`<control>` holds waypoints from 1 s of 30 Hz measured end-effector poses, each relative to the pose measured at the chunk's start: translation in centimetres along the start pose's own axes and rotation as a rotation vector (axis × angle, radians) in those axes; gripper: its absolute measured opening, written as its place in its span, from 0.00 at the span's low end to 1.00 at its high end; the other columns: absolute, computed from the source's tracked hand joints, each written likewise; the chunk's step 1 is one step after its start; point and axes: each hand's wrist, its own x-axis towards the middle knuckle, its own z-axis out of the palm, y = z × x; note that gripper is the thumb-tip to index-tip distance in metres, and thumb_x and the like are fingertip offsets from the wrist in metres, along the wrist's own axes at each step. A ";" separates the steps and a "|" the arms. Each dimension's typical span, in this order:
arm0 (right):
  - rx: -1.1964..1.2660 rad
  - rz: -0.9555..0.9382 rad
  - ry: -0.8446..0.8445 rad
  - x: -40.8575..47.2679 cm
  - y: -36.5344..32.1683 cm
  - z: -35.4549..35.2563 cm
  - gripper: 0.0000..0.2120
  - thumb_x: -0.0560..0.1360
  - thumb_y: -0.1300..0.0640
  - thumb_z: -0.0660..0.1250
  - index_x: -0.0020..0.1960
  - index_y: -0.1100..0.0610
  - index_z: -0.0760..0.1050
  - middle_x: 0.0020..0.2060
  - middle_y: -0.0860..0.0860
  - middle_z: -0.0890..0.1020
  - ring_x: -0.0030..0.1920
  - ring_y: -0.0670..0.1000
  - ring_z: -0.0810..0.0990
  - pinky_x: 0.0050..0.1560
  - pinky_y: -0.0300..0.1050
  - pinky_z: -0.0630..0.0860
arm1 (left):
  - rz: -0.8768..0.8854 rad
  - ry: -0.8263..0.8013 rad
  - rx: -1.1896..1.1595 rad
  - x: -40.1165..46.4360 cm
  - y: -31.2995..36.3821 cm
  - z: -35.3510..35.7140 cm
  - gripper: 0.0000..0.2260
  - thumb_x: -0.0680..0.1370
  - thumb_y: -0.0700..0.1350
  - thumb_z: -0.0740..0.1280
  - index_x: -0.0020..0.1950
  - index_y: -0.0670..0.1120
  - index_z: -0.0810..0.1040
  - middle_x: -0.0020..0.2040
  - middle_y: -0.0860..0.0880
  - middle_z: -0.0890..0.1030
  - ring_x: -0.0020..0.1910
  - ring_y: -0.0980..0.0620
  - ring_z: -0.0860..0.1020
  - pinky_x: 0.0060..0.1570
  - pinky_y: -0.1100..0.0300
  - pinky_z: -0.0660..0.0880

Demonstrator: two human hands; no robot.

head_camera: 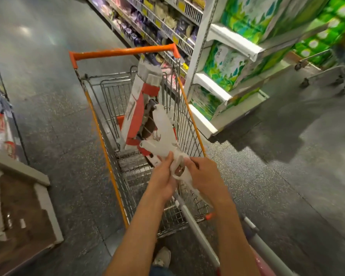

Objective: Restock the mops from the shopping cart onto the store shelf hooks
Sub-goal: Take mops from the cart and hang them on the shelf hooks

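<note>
A wire shopping cart with an orange handle stands in the aisle in front of me. Mops in red and white card packaging lean upright inside it. Both hands hold the white plastic head joint of one mop above the cart's near end. My left hand grips it from the left, and my right hand grips it from the right. That mop's grey pole runs down toward me between my forearms. A second pole lies at the lower right.
A shelf end stacked with green tissue packs stands to the right of the cart. Long shelves of goods run away behind it. A low display sits at the left. A metal trolley stands far right. My shoe shows below.
</note>
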 end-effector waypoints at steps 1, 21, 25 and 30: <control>0.001 -0.006 0.019 -0.3 -0.7 -0.7 0.18 0.82 0.47 0.61 0.41 0.56 0.80 0.31 0.53 0.79 0.29 0.47 0.72 0.35 0.52 0.75 | 0.021 -0.015 0.012 -0.8 0.4 0.6 0.20 0.81 0.47 0.63 0.70 0.37 0.73 0.50 0.42 0.83 0.44 0.50 0.83 0.42 0.54 0.81; 0.113 -0.054 0.482 -11.8 -14.2 -5.2 0.20 0.84 0.49 0.59 0.39 0.60 0.77 0.23 0.44 0.70 0.21 0.41 0.68 0.24 0.33 0.63 | 0.229 -0.518 0.414 -13.8 9.8 6.7 0.15 0.77 0.43 0.69 0.62 0.40 0.78 0.51 0.44 0.84 0.50 0.46 0.82 0.47 0.56 0.80; 0.063 -0.059 0.659 -15.7 -14.3 -4.0 0.23 0.84 0.53 0.58 0.29 0.50 0.64 0.20 0.42 0.68 0.23 0.43 0.65 0.28 0.37 0.61 | 0.186 -0.690 0.442 -16.3 9.4 6.0 0.19 0.75 0.40 0.69 0.66 0.41 0.77 0.54 0.41 0.82 0.51 0.46 0.81 0.51 0.54 0.78; 0.124 -0.018 0.857 -21.1 -13.7 -2.6 0.23 0.84 0.56 0.59 0.30 0.48 0.64 0.22 0.42 0.69 0.25 0.43 0.65 0.29 0.38 0.60 | 0.110 -0.900 0.463 -19.2 7.4 5.8 0.18 0.75 0.35 0.70 0.64 0.40 0.76 0.50 0.45 0.84 0.45 0.52 0.83 0.45 0.62 0.80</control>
